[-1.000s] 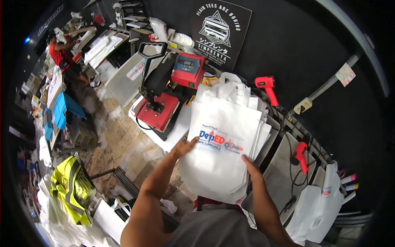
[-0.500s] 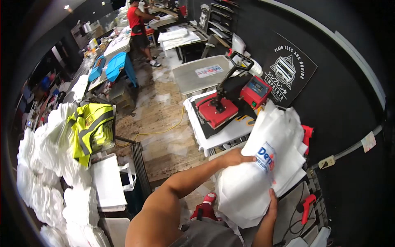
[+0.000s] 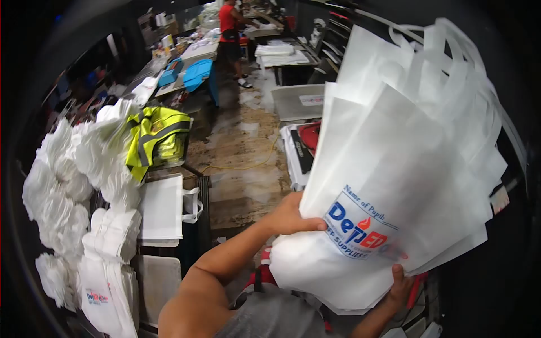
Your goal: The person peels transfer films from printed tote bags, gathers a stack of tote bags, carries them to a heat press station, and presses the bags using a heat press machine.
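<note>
A fanned stack of white tote bags [image 3: 406, 169] with loop handles at the top is held up in front of me. The front bag carries a blue and red "DepEd" print [image 3: 359, 231] under the words "Name of Pupil". My left hand [image 3: 294, 216] grips the stack's left edge, thumb on the front face. At the lower right edge, my right hand [image 3: 399, 290] holds the bags, thumb in front. The other fingers of both hands are mostly hidden behind the stack.
On the left stand piles of white bags [image 3: 62, 191], a yellow reflective vest [image 3: 155, 138] and a single white bag [image 3: 162, 208]. Ahead, a red heat press [image 3: 309, 137] is mostly covered by the stack. Farther back, a person in red [image 3: 228, 25] stands at a table.
The stack has been lifted up and closer to the camera, now hiding much of the heat press and the wall sign. My view has turned left.
</note>
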`<act>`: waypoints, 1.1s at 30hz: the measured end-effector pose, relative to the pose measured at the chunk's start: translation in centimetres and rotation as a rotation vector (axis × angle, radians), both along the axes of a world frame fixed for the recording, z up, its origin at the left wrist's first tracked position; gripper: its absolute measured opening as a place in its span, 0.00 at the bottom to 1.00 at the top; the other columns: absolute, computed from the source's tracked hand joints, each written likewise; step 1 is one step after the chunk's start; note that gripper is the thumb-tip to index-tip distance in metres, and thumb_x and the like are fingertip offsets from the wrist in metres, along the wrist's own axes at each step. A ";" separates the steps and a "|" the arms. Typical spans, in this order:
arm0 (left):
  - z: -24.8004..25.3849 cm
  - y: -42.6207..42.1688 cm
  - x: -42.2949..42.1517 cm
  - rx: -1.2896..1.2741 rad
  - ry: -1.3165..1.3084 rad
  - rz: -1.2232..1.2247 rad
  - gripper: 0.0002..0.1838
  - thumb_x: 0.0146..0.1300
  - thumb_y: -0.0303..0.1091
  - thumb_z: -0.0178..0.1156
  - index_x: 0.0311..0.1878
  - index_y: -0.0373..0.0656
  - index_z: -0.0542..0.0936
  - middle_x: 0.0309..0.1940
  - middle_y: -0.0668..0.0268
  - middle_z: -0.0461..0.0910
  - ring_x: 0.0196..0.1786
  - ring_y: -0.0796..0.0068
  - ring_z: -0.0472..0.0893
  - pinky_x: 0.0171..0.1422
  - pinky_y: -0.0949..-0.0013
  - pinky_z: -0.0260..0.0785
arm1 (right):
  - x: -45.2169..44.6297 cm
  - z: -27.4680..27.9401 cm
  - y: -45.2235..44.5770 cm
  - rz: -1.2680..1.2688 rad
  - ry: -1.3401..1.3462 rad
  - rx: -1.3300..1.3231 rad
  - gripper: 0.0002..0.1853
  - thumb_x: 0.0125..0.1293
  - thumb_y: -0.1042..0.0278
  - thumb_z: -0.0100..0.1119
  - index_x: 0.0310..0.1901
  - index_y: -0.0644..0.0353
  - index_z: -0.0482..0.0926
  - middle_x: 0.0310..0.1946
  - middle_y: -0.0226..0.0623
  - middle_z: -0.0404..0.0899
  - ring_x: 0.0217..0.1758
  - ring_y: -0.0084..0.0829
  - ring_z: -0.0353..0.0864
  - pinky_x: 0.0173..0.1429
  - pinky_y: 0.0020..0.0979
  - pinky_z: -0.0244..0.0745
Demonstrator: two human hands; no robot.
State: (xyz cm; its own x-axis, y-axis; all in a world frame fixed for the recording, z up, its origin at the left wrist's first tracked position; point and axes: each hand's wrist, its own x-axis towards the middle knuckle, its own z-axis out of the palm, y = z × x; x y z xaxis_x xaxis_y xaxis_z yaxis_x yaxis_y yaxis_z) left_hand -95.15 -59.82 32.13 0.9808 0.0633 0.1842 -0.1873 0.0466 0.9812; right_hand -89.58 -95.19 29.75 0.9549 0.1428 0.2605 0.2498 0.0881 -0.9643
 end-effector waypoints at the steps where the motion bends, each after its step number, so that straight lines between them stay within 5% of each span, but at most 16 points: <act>1: 0.7 1.0 -0.9 -0.030 -0.012 0.050 0.36 0.46 0.45 0.78 0.57 0.38 0.78 0.50 0.59 0.83 0.52 0.70 0.80 0.60 0.66 0.70 | 0.9 0.7 0.6 0.024 -0.004 -0.002 0.33 0.56 0.54 0.68 0.57 0.70 0.72 0.51 0.44 0.77 0.54 0.38 0.76 0.60 0.38 0.72; 3: -0.9 4.8 -3.0 -0.007 -0.054 0.131 0.37 0.45 0.45 0.79 0.56 0.37 0.77 0.48 0.60 0.83 0.51 0.72 0.80 0.58 0.66 0.71 | 1.6 0.8 2.8 0.029 -0.099 -0.376 0.28 0.57 0.59 0.69 0.55 0.68 0.75 0.50 0.42 0.78 0.53 0.36 0.77 0.59 0.37 0.72; 6: -2.7 10.9 -6.1 -0.123 -0.087 0.374 0.37 0.45 0.48 0.78 0.54 0.35 0.76 0.46 0.63 0.82 0.49 0.71 0.80 0.54 0.67 0.74 | 3.5 2.3 12.1 0.228 -0.234 -0.297 0.21 0.57 0.66 0.70 0.51 0.66 0.79 0.48 0.38 0.81 0.50 0.33 0.80 0.57 0.36 0.74; 8: -6.3 16.5 -8.9 -0.100 -0.055 0.593 0.37 0.48 0.52 0.75 0.53 0.33 0.76 0.45 0.64 0.81 0.48 0.69 0.81 0.52 0.66 0.76 | 5.8 2.5 19.4 0.379 -0.562 -0.393 0.16 0.57 0.68 0.72 0.46 0.62 0.82 0.42 0.37 0.85 0.44 0.34 0.84 0.52 0.35 0.78; 11: -8.6 26.1 -11.2 -0.034 0.064 0.559 0.39 0.51 0.53 0.72 0.57 0.32 0.72 0.50 0.59 0.79 0.51 0.67 0.80 0.54 0.64 0.75 | 7.3 0.8 32.7 0.619 -0.071 -0.206 0.23 0.58 0.54 0.72 0.46 0.64 0.82 0.42 0.39 0.85 0.45 0.30 0.83 0.51 0.31 0.77; 12: -8.6 28.6 -11.9 -0.057 0.078 0.615 0.40 0.52 0.52 0.71 0.58 0.31 0.71 0.51 0.58 0.78 0.51 0.66 0.80 0.55 0.64 0.74 | 8.2 -0.3 36.9 0.641 -0.176 -0.277 0.27 0.56 0.51 0.73 0.48 0.65 0.80 0.44 0.39 0.84 0.46 0.31 0.83 0.52 0.31 0.77; 16: -10.6 35.5 -17.2 -0.120 0.134 0.968 0.43 0.55 0.51 0.69 0.65 0.30 0.64 0.57 0.53 0.73 0.56 0.63 0.77 0.61 0.62 0.70 | 8.2 -6.6 47.9 0.723 -0.033 -0.083 0.29 0.55 0.55 0.74 0.53 0.66 0.78 0.43 0.38 0.82 0.46 0.30 0.80 0.54 0.31 0.75; 19: -8.9 40.0 -16.4 0.028 0.404 1.103 0.32 0.63 0.49 0.63 0.60 0.30 0.72 0.52 0.58 0.78 0.48 0.71 0.77 0.54 0.68 0.70 | 8.7 -7.9 55.8 0.925 0.401 -0.165 0.26 0.55 0.58 0.75 0.50 0.67 0.80 0.43 0.39 0.84 0.44 0.29 0.82 0.51 0.27 0.77; 26: -10.3 48.1 -8.0 -0.158 0.507 0.927 0.27 0.62 0.49 0.64 0.50 0.31 0.79 0.38 0.58 0.83 0.34 0.72 0.82 0.40 0.70 0.75 | 12.8 -12.3 62.1 0.808 0.724 -0.246 0.24 0.57 0.61 0.73 0.51 0.67 0.80 0.45 0.43 0.83 0.47 0.30 0.82 0.51 0.30 0.77; 33: -9.8 52.5 4.9 -0.037 0.491 0.750 0.30 0.61 0.51 0.65 0.48 0.28 0.80 0.37 0.57 0.84 0.36 0.74 0.81 0.43 0.71 0.73 | 21.2 -9.6 62.1 0.654 0.601 -0.205 0.24 0.58 0.64 0.71 0.54 0.67 0.78 0.49 0.40 0.81 0.49 0.29 0.80 0.53 0.30 0.75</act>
